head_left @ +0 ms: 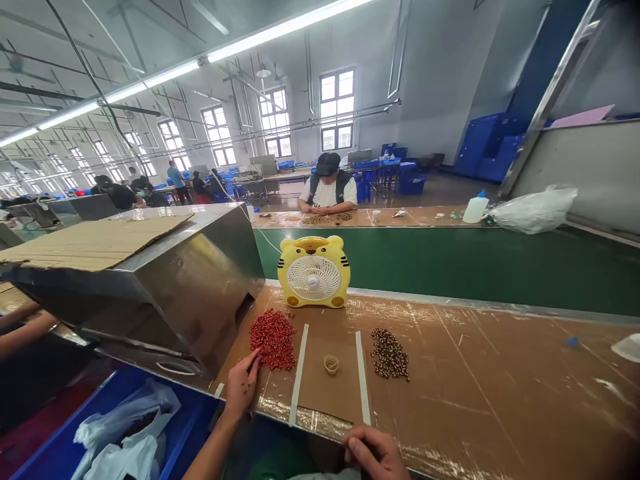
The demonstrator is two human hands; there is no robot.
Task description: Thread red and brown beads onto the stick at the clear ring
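My left hand (243, 383) rests at the lower left edge of a pile of small shiny red pieces (273, 339). Its fingertips are drawn together against the pile, and what lies between them is too small to make out. By the table's front edge is my right hand (374, 453), its fingers curled and the thumb pressed on them; anything inside is hidden. Between two pale tape strips (299, 377) stands a small round cup (331, 364). A pile of small dark, brassy pieces (390, 355) lies right of the strips.
A yellow tiger-faced fan (314, 273) stands behind the piles. A metal box (200, 287) topped with cardboard (90, 241) borders the left side. Below it, a blue bin (187, 427) holds plastic bags. Across the green partition (450, 267), a person (327, 187) works at another table.
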